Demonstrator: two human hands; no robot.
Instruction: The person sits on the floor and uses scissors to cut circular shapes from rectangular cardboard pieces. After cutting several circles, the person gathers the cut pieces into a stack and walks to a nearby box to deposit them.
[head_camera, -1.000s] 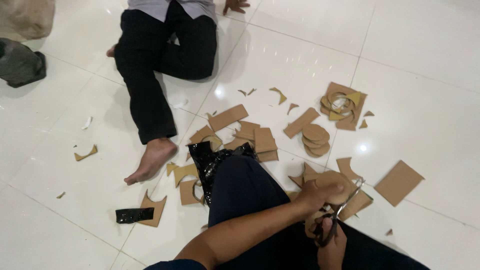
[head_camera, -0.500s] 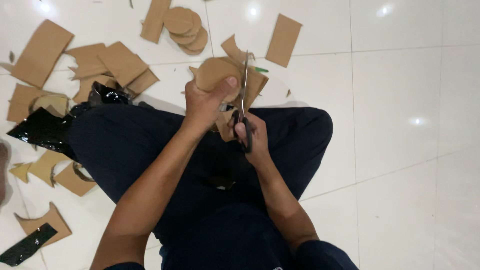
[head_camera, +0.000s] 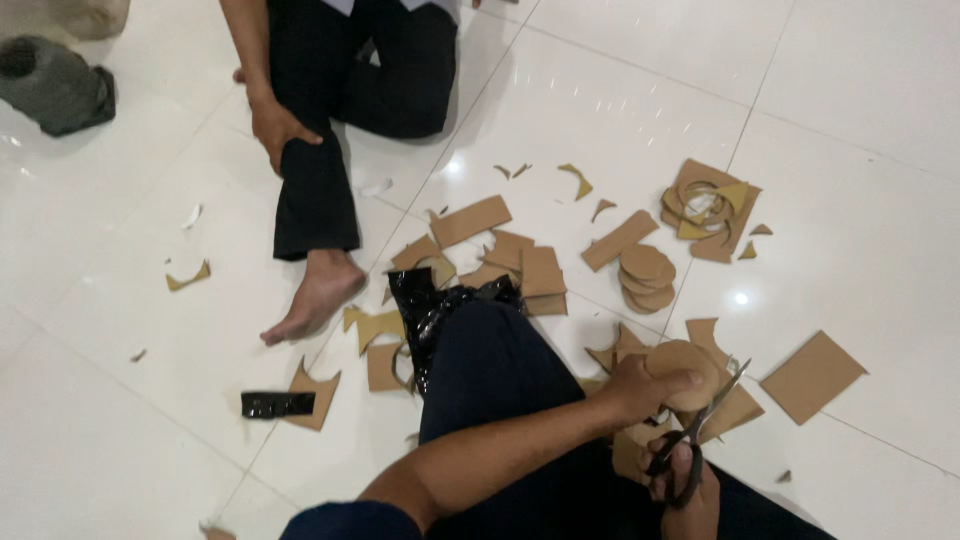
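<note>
I see no box or tray down here; the nearest thing to a container is a crumpled black plastic bag (head_camera: 440, 305) lying on the floor beside my knee, and I cannot tell what it holds. My left hand (head_camera: 633, 388) has its grip pinched on a round cardboard disc (head_camera: 685, 368), thumb across its face, holding it just above my lap at the lower right. My right hand (head_camera: 688, 492) has its grip closed through the loops of a pair of scissors (head_camera: 700, 425); their long axis runs up and to the right, the blades pointing away from me and meeting the disc's right edge. A stack of cut cardboard discs (head_camera: 646, 277) sits on the floor beyond, near a sheet with ring-shaped offcuts (head_camera: 712, 210), and a plain cardboard rectangle (head_camera: 812, 376) lies to the right. Brown scraps are scattered across glossy white floor tiles (head_camera: 860, 240) that reflect ceiling lights. Another person sits opposite in dark trousers, a bare foot (head_camera: 312, 296) forward and a hand (head_camera: 280, 128) resting on the leg.
</note>
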